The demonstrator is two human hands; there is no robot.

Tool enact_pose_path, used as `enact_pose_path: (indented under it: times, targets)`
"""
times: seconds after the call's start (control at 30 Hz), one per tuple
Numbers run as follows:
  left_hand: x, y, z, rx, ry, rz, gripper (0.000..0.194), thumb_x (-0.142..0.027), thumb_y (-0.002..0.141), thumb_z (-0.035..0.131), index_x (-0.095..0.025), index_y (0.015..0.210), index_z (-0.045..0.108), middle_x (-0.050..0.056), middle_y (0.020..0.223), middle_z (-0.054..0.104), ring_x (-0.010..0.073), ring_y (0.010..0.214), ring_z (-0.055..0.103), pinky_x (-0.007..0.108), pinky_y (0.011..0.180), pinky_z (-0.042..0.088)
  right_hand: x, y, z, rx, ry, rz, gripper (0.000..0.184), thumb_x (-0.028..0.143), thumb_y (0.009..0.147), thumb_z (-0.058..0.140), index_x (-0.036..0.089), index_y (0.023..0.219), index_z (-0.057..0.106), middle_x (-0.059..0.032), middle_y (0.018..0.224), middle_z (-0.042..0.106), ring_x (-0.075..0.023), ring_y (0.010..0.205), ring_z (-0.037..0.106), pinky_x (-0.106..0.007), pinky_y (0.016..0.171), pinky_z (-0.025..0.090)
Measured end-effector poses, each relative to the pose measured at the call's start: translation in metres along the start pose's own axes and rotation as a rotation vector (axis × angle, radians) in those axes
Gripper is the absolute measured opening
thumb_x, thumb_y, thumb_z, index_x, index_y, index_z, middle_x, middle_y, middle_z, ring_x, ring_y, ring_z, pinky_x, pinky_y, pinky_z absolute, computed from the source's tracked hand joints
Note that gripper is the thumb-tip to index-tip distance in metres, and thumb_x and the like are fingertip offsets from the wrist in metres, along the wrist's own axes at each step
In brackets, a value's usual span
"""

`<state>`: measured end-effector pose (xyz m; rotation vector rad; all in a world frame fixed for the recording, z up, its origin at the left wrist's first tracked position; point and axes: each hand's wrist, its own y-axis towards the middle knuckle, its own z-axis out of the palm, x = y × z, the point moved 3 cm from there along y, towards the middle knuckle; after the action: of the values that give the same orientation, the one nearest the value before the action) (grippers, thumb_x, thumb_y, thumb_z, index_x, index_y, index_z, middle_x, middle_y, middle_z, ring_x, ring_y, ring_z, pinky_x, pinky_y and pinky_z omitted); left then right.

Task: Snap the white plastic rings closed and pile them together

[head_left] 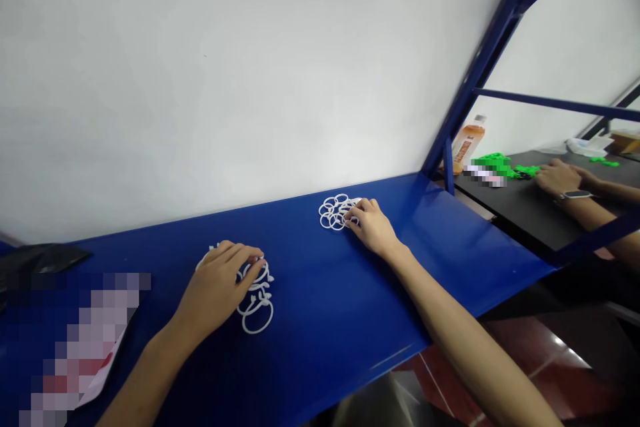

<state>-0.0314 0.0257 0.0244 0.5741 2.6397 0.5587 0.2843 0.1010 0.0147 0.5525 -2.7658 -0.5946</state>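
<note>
On the blue tabletop, a loose pile of white plastic rings with small tabs lies under my left hand. Its thumb and index finger come together at the upper right of the pile, pinching one ring; the palm hides some of the others. Farther right and nearer the wall, a flower-like cluster of joined white rings lies flat. My right hand is closed on the right side of this cluster, with thumb and fingers curled at its edge. Its fingers cover part of the rings.
Blue table against a white wall; a blue metal frame at its right end. At left lie a black plastic bag and a blurred paper. On a black table beyond are a bottle, green pieces and another person's hands.
</note>
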Motion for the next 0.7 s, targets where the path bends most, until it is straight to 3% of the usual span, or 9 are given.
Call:
enact_pose_path:
  times: [0.47,0.7]
  targets:
    - [0.013,-0.001,-0.011,0.146,-0.052,-0.073,0.02,-0.037,0.092,0.052,-0.027,0.098,0.068,0.002,0.1,0.071,0.0238,0.1,0.059,0.039,0.09,0.044,0.004,0.0,-0.004,-0.035,0.003,-0.005,0.016,0.02,0.092,0.056,0.019,0.102,0.069,-0.0123,0.104,0.059,-0.0276,0.097,0.049,-0.041,0.083,0.051]
    - [0.004,-0.005,-0.009,0.275,-0.063,-0.008,0.024,-0.049,0.085,0.062,-0.029,0.093,0.072,0.003,0.097,0.067,0.0244,0.096,0.056,0.042,0.095,0.042,0.017,-0.001,-0.009,-0.126,0.064,-0.051,0.02,0.021,0.095,0.051,0.02,0.103,0.069,-0.0123,0.102,0.06,-0.0279,0.097,0.05,-0.043,0.082,0.051]
